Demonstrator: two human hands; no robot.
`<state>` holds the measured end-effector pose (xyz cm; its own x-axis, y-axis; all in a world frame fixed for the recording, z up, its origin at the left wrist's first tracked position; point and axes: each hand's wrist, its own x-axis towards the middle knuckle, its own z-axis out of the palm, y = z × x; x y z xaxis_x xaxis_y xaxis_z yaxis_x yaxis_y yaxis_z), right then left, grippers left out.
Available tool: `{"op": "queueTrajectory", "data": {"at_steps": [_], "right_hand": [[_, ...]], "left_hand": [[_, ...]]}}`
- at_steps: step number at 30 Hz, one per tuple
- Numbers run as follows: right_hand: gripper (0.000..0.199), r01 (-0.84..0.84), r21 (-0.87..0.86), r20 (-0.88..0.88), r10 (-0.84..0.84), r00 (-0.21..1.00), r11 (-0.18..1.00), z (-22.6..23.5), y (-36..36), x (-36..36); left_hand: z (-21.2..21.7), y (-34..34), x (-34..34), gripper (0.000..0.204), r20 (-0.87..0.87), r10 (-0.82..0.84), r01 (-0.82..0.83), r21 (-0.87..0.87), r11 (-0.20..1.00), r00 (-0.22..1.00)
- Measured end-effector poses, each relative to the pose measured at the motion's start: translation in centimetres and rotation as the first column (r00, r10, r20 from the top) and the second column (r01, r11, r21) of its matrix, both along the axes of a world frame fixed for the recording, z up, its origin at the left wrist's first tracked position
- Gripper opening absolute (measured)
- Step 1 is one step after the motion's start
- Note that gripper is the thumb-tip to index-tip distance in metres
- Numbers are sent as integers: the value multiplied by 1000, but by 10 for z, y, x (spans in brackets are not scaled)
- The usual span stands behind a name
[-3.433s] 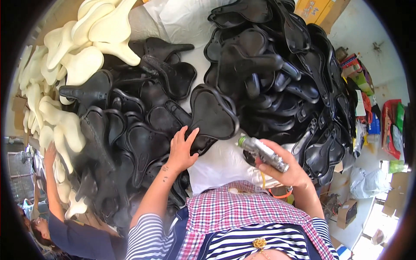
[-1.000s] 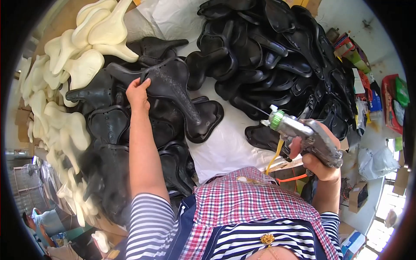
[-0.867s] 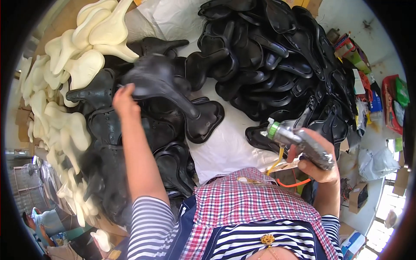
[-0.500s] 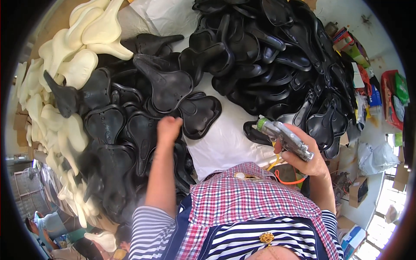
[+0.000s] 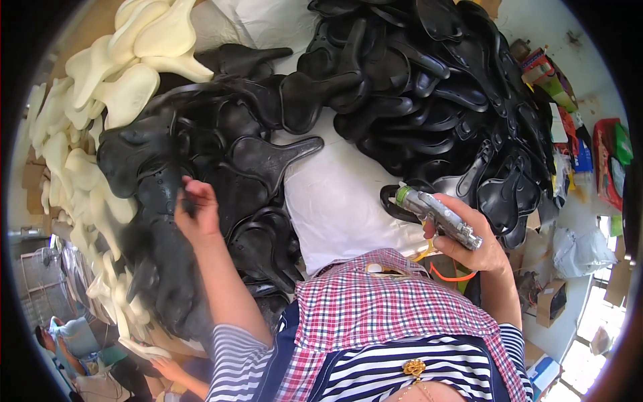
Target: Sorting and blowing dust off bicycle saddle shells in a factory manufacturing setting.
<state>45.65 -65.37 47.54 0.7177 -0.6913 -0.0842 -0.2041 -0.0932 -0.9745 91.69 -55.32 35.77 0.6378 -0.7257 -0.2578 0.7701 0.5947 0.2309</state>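
My left hand [image 5: 198, 213] is closed over the left part of a heap of black bicycle saddle shells [image 5: 258, 251]. A dark narrow end shows between its fingers. It looks like the nose of a black saddle shell [image 5: 159, 184], partly hidden by the hand. On the right, my right hand [image 5: 479, 234] grips a silvery, stained spray gun [image 5: 442, 216] with a green ring near its front, pointing left. Below that hand run a yellow hose and an orange tube [image 5: 452, 275]. One black shell [image 5: 395, 201] lies just beyond the gun's tip.
Cream foam saddle pads [image 5: 127, 94] are piled along the left. A large heap of black shells [image 5: 429, 100] fills the far right. White sacking [image 5: 348, 194] lies between the heaps. Another person's hand [image 5: 171, 368] touches a cream pad at lower left. Boxes and bags line the right wall.
My left hand has moved left and its fingers now close round a dark end. Shells in the left heap have shifted; one now points its nose right. My right hand hardly moved.
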Motion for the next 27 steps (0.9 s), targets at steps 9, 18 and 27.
{"op": "queueTrajectory", "data": {"at_steps": [9, 18, 27], "right_hand": [[62, -48, -54, -17, 47, 999, 997, 5, 4, 9], [57, 112, -25, 15, -112, 994, 993, 2, 7, -17], [60, 60, 0, -1, -60, 998, 998, -2, 16, -17]], "left_hand": [[21, -10, 25, 22, 154, 213, -204, -70, 976, 965], [-17, -81, -148, 35, 524, -764, -594, 496, 633, -377], [-141, -90, -133, 56, 497, -866, -344, 807, 480, -44]]}}
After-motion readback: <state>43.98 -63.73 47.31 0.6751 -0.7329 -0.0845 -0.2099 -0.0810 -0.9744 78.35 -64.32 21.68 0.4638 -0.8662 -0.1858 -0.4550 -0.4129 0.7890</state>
